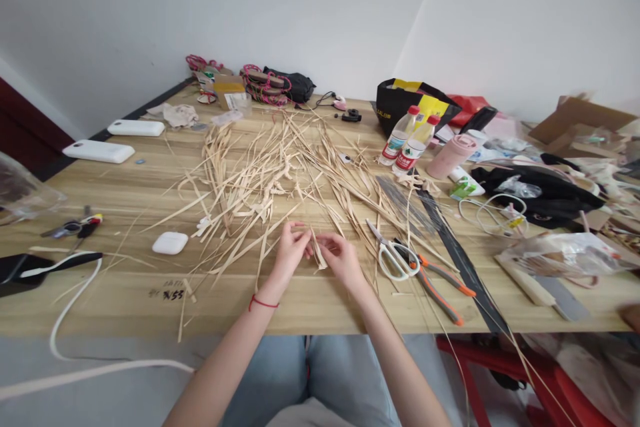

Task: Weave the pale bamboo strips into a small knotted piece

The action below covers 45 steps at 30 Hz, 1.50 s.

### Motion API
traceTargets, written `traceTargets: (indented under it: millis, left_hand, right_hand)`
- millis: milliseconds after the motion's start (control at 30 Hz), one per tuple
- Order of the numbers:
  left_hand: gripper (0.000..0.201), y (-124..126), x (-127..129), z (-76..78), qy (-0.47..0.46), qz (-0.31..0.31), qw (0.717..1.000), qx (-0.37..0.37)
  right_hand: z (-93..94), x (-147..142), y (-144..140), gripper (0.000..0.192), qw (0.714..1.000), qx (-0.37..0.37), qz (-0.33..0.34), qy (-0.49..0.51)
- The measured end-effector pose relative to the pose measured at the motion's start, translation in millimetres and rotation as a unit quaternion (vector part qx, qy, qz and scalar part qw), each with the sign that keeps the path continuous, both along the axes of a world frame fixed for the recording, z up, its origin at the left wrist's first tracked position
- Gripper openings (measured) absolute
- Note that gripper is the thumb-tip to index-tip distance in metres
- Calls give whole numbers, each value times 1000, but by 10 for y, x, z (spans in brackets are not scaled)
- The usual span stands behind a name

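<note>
Between my two hands, just above the table's near middle, is a pale straw strip [317, 255] that looks folded or braided. My left hand [294, 244], with a red cord at the wrist, pinches it from the left. From the other side my right hand [341, 257] grips it between thumb and fingers. Beyond them spreads a loose heap of dry straw strips [240, 193], several twisted into knotted pieces. Scissors with white handles [395, 259] lie right of my right hand, touching or overlapping pliers with orange-grey handles [440, 283].
Two red-capped bottles [411, 147], a pink tumbler [451, 155] and a black-yellow bag [415, 103] stand back right. A white earbud case [170, 243], white power banks [99, 151] and keys [75, 227] lie left. Black tape [457, 250] runs down the table's right side.
</note>
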<state>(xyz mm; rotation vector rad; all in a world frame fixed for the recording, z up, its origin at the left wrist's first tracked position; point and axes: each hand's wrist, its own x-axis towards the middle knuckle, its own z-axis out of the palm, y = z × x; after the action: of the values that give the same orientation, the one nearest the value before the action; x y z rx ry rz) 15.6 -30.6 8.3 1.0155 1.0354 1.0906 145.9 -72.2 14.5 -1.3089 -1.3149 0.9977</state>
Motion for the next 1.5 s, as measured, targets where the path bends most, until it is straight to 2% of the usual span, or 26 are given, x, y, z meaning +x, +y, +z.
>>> traceTargets:
  millis: [200, 367, 500, 767, 933, 1033, 1167, 1333, 1500]
  left_hand:
    - [25, -12, 10, 29, 22, 6, 1000, 12]
    - [35, -10, -9, -3, 19, 5, 999, 28]
    - [44, 7, -12, -15, 18, 48, 999, 13]
    - [44, 0, -4, 5, 3, 37, 999, 6]
    - [56, -44, -27, 30, 56, 98, 992, 65]
    - [44, -40, -46, 47, 78, 121, 983, 115]
    - [28, 5, -54, 22, 57, 87, 990, 90]
    - [27, 46, -40, -90, 46, 18, 998, 38]
    - [22, 50, -12, -146, 37, -11, 999, 36]
  right_hand:
    - [-6, -29, 17, 31, 1000, -9, -15, 22]
    - [-30, -17, 25, 28, 1000, 1, -12, 24]
    - [-35, -6, 24, 27, 1000, -1, 9, 22]
    - [-109, -26, 44, 31, 996, -41, 41, 75]
    - [-115, -31, 55, 29, 996, -42, 11, 74]
    - [-115, -33, 48, 30, 998, -39, 4, 58]
    - [-110, -23, 51, 31, 996, -44, 5, 73]
    - [-90, 0, 60, 34, 992, -58, 18, 109]
    - [-77, -8, 56, 31, 988, -38, 14, 149]
